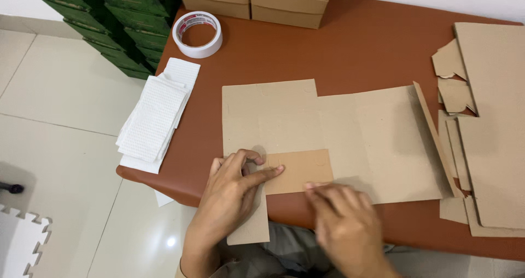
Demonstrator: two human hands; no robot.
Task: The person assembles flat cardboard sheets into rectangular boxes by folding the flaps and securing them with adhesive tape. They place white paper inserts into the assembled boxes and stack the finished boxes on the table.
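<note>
Brown tabletop (350, 42), flat tan cardboard blank (328, 135), folded flap pressed by left hand (232, 193), right hand (342, 223) blurred, grip unclear

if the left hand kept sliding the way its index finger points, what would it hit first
The left hand points right along the folded brown cardboard flap of the flat cardboard box blank. It would probably meet the right hand fingertips first, though depth is unclear.

Two bare hands, the left hand (232, 193) and the right hand (342, 220), enter from the bottom edge, each with its forearm uncovered to the frame's limit; no sleeve, watch, ring or glove is visible. The right hand is blurred. The fingernails on the left are short and unpainted. Below the wrists, grey fabric trousers (290, 253) cover the person's lap.
</note>
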